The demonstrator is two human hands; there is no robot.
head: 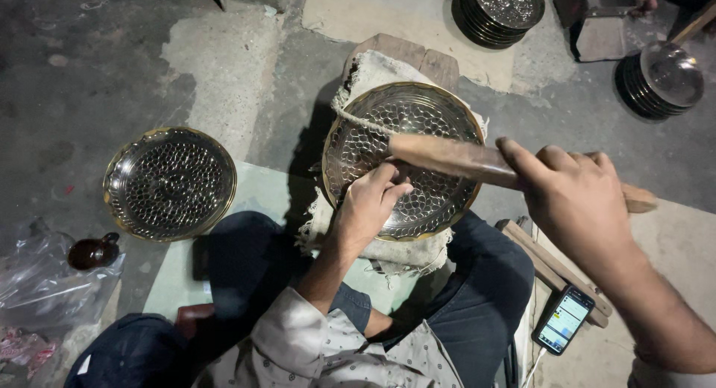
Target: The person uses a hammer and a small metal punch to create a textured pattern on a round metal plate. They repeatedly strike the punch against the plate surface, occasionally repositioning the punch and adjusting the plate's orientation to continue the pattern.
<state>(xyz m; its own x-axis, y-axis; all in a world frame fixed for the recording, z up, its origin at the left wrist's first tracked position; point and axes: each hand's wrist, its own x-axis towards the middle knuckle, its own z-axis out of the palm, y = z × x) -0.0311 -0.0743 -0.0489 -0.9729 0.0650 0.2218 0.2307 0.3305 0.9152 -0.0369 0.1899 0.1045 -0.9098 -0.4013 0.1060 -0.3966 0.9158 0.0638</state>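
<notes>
Plate: hammered metal plate (429,146) sits tilted on a cloth pad (373,71) over a wooden block (436,60), right between the person's knees.
Left hand: left hand (369,202) rests inside the plate, fingers pinched together on something small; too hidden to say what.
Right hand: right hand (578,198) is wrapped tight round a wooden mallet (462,158), whose head lies across the plate's middle.
Handling: plate looks thin, stiff and slick, likely light; the dimpled face gives little grip, so the rolled brass rim is the better place to take it.
Left of plate: second dimpled plate (170,183) flat on the floor, a small dark cup (91,252) just beyond it.
Beyond plate: two stacks of plates (498,14), well apart from it.
Right of plate: phone (564,319) lying by a wooden strip.
</notes>
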